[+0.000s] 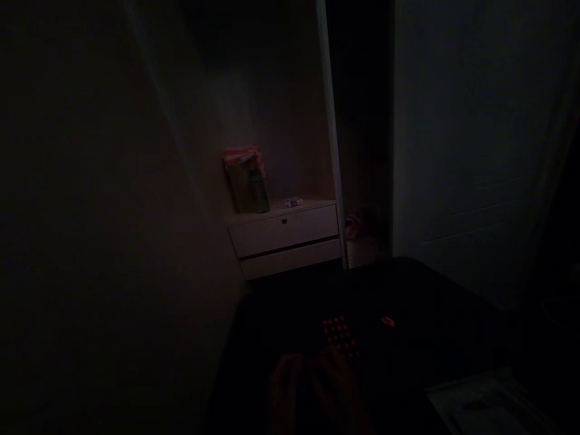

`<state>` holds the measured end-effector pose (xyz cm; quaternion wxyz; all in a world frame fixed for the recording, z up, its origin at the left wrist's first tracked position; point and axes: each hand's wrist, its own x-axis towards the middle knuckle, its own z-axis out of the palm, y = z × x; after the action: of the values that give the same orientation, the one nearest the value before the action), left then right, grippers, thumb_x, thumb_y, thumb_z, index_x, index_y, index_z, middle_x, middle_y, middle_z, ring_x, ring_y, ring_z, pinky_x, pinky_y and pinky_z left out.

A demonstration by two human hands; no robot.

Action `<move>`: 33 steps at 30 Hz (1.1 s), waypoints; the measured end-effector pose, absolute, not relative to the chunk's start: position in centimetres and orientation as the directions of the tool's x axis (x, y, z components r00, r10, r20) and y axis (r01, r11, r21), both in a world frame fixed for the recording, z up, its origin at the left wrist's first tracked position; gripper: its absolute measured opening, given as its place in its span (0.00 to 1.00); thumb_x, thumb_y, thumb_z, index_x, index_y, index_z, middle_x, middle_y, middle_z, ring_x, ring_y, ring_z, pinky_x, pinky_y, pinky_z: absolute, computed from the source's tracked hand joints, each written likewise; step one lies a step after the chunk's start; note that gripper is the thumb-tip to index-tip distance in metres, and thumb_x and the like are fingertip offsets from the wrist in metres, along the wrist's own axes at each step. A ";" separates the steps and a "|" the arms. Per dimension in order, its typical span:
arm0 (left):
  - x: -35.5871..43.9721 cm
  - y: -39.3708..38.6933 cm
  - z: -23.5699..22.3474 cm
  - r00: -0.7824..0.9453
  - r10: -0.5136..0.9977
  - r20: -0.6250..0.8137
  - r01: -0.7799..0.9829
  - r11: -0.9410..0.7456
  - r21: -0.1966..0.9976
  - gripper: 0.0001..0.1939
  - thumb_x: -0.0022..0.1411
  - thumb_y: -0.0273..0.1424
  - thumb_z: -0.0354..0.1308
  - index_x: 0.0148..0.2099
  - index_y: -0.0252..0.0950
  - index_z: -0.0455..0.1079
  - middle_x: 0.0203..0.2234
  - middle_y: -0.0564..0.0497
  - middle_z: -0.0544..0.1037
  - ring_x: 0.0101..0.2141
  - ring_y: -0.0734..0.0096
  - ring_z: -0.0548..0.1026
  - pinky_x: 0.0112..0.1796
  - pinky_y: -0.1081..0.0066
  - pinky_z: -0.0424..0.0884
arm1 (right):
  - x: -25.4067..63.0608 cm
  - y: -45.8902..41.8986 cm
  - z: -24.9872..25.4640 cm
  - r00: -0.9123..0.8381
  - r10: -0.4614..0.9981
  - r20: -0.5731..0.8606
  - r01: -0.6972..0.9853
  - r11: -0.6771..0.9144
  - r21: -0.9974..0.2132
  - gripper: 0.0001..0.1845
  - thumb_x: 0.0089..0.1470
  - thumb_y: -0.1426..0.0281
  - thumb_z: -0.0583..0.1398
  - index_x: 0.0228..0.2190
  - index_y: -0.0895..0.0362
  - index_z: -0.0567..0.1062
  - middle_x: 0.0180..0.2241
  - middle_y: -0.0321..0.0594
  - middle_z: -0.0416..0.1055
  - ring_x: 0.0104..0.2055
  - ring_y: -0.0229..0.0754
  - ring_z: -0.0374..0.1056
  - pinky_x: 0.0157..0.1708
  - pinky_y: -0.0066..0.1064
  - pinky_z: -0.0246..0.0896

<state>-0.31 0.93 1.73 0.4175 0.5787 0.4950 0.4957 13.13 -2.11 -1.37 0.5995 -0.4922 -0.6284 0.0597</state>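
Observation:
The room is very dark, so my hands show only faintly. My left hand (pixel 285 383) and my right hand (pixel 338 380) are close together over the dark surface, fingers bent and thumbs and fingertips brought together in a pinch. Whatever lies between the fingertips, if anything, is too dark to make out. Just beyond my right hand is a group of small red dots (pixel 339 329) in rows; what they sit on blends into the dark. Further right lies a small, bright red-orange object (pixel 388 321), its kind unclear.
The dark tabletop (pixel 399 284) has a pale flat packet or sheet (pixel 484 402) at its right front. Behind stands a light drawer unit (pixel 290 232) bearing a bottle (pixel 258 192), a red-striped cloth (pixel 242 155) and a small pale object (pixel 293 202). Walls rise left and right.

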 end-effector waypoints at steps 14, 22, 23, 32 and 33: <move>-0.2 0.5 1.6 0.001 0.992 0.130 0.111 -0.129 0.985 0.33 0.51 0.59 0.62 0.42 0.34 0.79 0.41 0.39 0.83 0.47 0.46 0.78 0.53 0.55 0.69 | 13.5 -2.6 -0.4 0.184 0.713 0.677 0.534 0.506 -0.677 0.10 0.62 0.74 0.57 0.40 0.50 0.77 0.39 0.39 0.77 0.40 0.42 0.77 0.42 0.31 0.75; -0.4 0.8 1.2 0.042 0.987 0.155 0.118 -0.159 0.980 0.32 0.54 0.59 0.60 0.43 0.35 0.80 0.42 0.41 0.83 0.46 0.48 0.79 0.52 0.56 0.72 | 13.6 -2.4 -0.8 0.162 0.788 0.594 0.511 0.447 -0.734 0.11 0.61 0.75 0.57 0.40 0.51 0.78 0.39 0.40 0.78 0.42 0.43 0.76 0.44 0.32 0.73; -0.4 0.9 1.1 0.046 0.987 0.157 0.128 -0.162 0.978 0.33 0.53 0.60 0.60 0.43 0.35 0.80 0.42 0.40 0.83 0.46 0.48 0.79 0.52 0.56 0.71 | 13.6 -2.3 -0.9 0.163 0.792 0.588 0.514 0.441 -0.736 0.11 0.60 0.75 0.57 0.39 0.52 0.78 0.39 0.40 0.78 0.42 0.43 0.76 0.45 0.32 0.73; -0.4 0.9 1.4 0.025 0.989 0.145 0.134 -0.147 0.980 0.35 0.53 0.60 0.59 0.45 0.34 0.80 0.44 0.39 0.83 0.49 0.46 0.78 0.54 0.53 0.70 | 13.6 -2.4 -0.7 0.143 0.775 0.615 0.504 0.478 -0.719 0.12 0.61 0.76 0.57 0.40 0.50 0.77 0.40 0.39 0.77 0.43 0.42 0.76 0.45 0.30 0.72; -0.3 0.9 1.4 0.012 0.989 0.147 0.139 -0.147 0.979 0.35 0.52 0.61 0.59 0.45 0.34 0.80 0.45 0.39 0.83 0.49 0.46 0.78 0.55 0.53 0.69 | 13.7 -2.5 -0.7 0.135 0.769 0.625 0.504 0.490 -0.712 0.12 0.61 0.76 0.57 0.40 0.50 0.77 0.40 0.39 0.77 0.43 0.42 0.76 0.45 0.30 0.72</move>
<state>-0.34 0.91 1.40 0.4259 0.5697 0.4950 0.4990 13.67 -2.46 -0.70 0.5707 -0.4915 -0.6474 0.1164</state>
